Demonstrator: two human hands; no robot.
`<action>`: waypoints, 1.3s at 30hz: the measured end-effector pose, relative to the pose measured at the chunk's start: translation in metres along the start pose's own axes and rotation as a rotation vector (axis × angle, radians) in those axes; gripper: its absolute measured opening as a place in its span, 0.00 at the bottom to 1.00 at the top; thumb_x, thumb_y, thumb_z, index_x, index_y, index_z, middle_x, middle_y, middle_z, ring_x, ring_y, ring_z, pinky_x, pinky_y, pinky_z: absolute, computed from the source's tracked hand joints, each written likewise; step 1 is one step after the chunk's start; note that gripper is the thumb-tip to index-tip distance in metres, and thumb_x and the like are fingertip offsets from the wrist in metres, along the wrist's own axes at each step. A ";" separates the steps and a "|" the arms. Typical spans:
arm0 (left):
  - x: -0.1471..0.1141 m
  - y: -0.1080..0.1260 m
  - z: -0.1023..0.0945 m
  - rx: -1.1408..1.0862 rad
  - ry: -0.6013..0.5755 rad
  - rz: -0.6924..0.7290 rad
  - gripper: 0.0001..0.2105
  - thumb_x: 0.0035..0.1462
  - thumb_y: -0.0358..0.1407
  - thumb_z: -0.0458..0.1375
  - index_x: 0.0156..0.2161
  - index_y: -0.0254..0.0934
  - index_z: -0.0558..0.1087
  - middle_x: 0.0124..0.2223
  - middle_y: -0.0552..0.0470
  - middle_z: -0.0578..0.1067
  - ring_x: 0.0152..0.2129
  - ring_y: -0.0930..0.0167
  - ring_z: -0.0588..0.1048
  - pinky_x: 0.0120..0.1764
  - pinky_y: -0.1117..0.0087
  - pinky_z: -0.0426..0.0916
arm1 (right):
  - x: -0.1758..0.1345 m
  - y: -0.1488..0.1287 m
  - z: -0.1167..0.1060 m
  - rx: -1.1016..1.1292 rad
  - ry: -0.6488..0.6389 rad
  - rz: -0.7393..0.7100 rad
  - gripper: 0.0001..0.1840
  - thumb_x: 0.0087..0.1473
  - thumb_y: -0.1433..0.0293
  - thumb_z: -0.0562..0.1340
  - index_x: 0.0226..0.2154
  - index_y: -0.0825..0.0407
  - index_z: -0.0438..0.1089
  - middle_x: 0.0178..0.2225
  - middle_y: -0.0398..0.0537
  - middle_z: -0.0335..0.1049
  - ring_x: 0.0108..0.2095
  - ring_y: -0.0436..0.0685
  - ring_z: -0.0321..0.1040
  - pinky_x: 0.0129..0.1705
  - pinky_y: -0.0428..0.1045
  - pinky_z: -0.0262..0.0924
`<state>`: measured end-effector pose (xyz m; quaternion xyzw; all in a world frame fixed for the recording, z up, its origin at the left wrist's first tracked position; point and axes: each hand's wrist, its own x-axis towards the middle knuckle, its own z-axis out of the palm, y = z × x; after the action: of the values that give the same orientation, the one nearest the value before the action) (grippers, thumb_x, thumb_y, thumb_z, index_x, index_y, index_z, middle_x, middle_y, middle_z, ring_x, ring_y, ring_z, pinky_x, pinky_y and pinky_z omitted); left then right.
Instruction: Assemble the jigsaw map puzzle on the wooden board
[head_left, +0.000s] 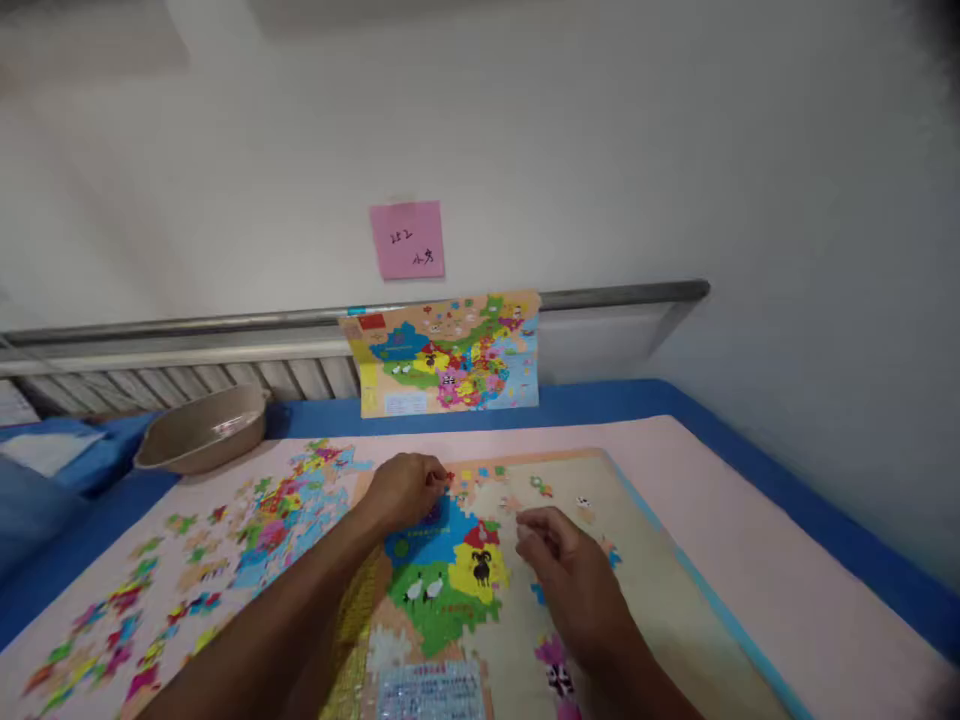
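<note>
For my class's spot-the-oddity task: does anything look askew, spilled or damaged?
Nothing stands out as odd. Loose pieces lie scattered on the pink sheet, and others, such as the panda part, sit apart from the joined puzzle section; that looks ordinary for unfinished work.

I count two hands of my own: one left hand point(405, 490) at eleven o'clock, one right hand point(574, 585) at one. Under them lies one puzzle board point(660, 620), whose pictures give me two white birds point(433, 588), one black ram point(481, 568) and one panda point(560, 682). Toward ten are dozens of loose puzzle pieces point(118, 658), too small to number exactly. At twelve I have one map sheet point(450, 355), one pink note point(407, 240) and one rail point(622, 296); at ten, one basin point(206, 428).
</note>
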<state>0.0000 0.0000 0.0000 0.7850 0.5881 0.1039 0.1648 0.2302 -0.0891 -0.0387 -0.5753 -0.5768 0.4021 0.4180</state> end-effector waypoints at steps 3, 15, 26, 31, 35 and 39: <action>0.002 0.000 0.006 -0.009 -0.009 -0.001 0.07 0.61 0.30 0.61 0.44 0.37 0.78 0.42 0.51 0.81 0.40 0.66 0.78 0.47 0.59 0.72 | 0.001 -0.001 -0.001 -0.005 0.006 -0.017 0.20 0.57 0.52 0.55 0.37 0.50 0.71 0.31 0.46 0.73 0.33 0.60 0.68 0.34 0.51 0.58; 0.004 0.017 0.006 0.014 -0.060 -0.023 0.05 0.60 0.35 0.64 0.33 0.35 0.76 0.32 0.55 0.76 0.32 0.69 0.74 0.40 0.64 0.71 | 0.001 -0.001 -0.002 -0.011 0.016 0.036 0.20 0.55 0.52 0.56 0.38 0.50 0.71 0.31 0.45 0.71 0.31 0.59 0.65 0.32 0.51 0.57; 0.005 0.016 0.009 0.019 -0.060 -0.042 0.05 0.60 0.36 0.64 0.39 0.36 0.77 0.34 0.54 0.77 0.34 0.68 0.76 0.42 0.62 0.73 | 0.003 0.000 -0.001 -0.004 0.010 0.032 0.20 0.55 0.52 0.56 0.38 0.50 0.71 0.31 0.46 0.72 0.32 0.59 0.66 0.33 0.51 0.57; 0.007 0.017 0.010 0.024 -0.065 -0.031 0.04 0.61 0.35 0.63 0.38 0.36 0.78 0.34 0.54 0.77 0.34 0.69 0.76 0.43 0.61 0.73 | 0.003 0.001 -0.001 0.014 0.017 0.035 0.19 0.55 0.53 0.57 0.38 0.50 0.71 0.32 0.47 0.73 0.32 0.59 0.66 0.33 0.51 0.57; 0.007 0.016 0.010 0.019 -0.064 -0.033 0.04 0.61 0.36 0.64 0.38 0.36 0.78 0.35 0.53 0.78 0.34 0.68 0.76 0.44 0.61 0.73 | 0.002 0.000 -0.001 0.000 0.015 0.034 0.19 0.55 0.53 0.57 0.38 0.50 0.71 0.31 0.45 0.73 0.31 0.58 0.66 0.33 0.51 0.57; 0.007 0.014 0.008 -0.002 -0.054 -0.036 0.05 0.62 0.36 0.63 0.38 0.36 0.78 0.34 0.54 0.78 0.33 0.69 0.76 0.42 0.62 0.73 | 0.000 -0.002 -0.002 -0.007 0.021 0.051 0.20 0.55 0.52 0.56 0.37 0.49 0.71 0.31 0.45 0.72 0.30 0.58 0.65 0.31 0.50 0.56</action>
<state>0.0169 0.0017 -0.0021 0.7765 0.5975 0.0806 0.1833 0.2311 -0.0886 -0.0362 -0.5954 -0.5590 0.4044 0.4116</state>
